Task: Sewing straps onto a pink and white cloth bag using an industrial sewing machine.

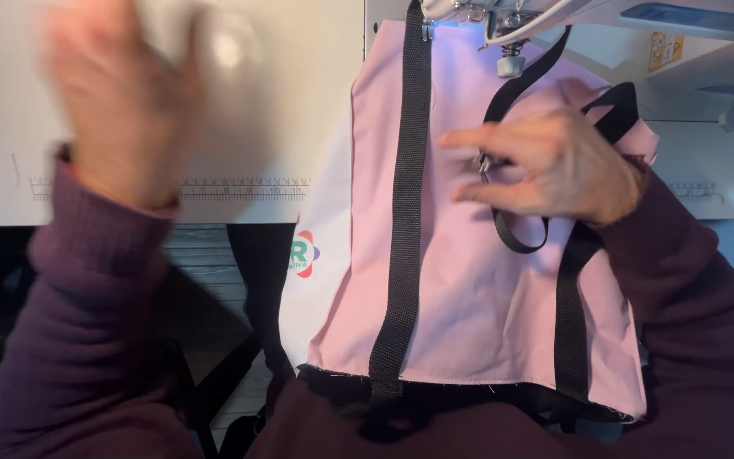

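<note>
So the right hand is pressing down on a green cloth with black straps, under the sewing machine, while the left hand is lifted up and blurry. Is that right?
Not quite: the cloth is pink, not green. The head view shows the right hand resting on it among the black straps, below the sewing machine, while the left hand is raised and blurred.

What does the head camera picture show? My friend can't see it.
A person's right hand presses a black strap onto pink fabric under a sewing machine. Their blurred left hand is raised over the white table.
</note>
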